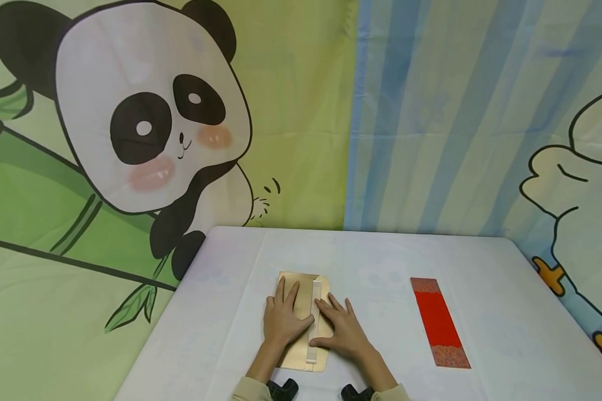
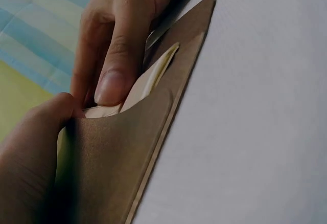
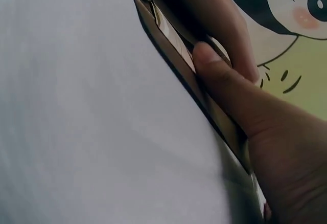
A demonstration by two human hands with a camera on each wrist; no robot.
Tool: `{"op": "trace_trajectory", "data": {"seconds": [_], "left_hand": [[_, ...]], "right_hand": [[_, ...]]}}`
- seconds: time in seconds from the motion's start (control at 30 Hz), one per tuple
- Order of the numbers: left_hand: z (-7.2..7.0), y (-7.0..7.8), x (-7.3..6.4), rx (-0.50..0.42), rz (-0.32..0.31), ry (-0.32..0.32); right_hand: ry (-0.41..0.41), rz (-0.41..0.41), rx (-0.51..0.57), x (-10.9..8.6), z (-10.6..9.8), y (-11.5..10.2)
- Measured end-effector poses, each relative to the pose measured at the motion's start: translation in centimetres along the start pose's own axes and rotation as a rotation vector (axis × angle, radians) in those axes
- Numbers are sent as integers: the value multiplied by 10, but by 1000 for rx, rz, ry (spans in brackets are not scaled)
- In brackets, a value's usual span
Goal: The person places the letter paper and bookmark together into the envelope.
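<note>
I see a white cloth-covered table (image 1: 481,262) filling the lower view, with a cartoon panda backdrop (image 1: 145,111) behind it on the left and a blue-striped backdrop (image 1: 456,111) on the right. On the table's near middle lies a flat gold paper envelope (image 1: 287,354), long side running away from me, with a pale cream strip (image 1: 314,323) down its right part. Well apart to its right lies a long red paper slip with patterned ends (image 1: 440,323), flat on the cloth, untouched.

My left hand (image 1: 282,318) lies flat on the envelope's left half, fingers straight and spread, pressing down; left wrist view shows the thumb on the gold flap (image 2: 117,157) beside the cream strip (image 2: 148,81). My right hand (image 1: 342,329) rests on the envelope's right edge, fingers extended onto the strip; right wrist view shows its thumb (image 3: 219,70) pressing along the envelope's edge (image 3: 168,55). Neither hand grips anything; both press flat.
</note>
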State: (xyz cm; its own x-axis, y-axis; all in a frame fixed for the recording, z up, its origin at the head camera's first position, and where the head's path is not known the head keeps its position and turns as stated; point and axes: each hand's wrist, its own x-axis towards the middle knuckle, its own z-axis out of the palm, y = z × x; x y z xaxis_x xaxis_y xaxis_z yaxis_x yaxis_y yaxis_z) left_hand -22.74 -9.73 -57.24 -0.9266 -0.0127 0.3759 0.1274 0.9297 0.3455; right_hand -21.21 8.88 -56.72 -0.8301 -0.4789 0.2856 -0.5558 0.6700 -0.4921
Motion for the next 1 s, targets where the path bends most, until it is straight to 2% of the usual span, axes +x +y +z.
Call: {"op": "trace_trajectory", "data": {"seconds": [0.13,0.33,0.7,1.0], "left_hand": [[0,0,-1,-17,5,-1],[1,-1,-1,-5,6,0],[3,-3,0,33,46,8],[3,-3,1,40,58,17]], "right_hand": [[-40,8,41,-3,-4,4],[-100,-37,38,-2,-7,9],[-58,-106,-4,4,-3,5],[-44,-79,-30,5,0,1]]}}
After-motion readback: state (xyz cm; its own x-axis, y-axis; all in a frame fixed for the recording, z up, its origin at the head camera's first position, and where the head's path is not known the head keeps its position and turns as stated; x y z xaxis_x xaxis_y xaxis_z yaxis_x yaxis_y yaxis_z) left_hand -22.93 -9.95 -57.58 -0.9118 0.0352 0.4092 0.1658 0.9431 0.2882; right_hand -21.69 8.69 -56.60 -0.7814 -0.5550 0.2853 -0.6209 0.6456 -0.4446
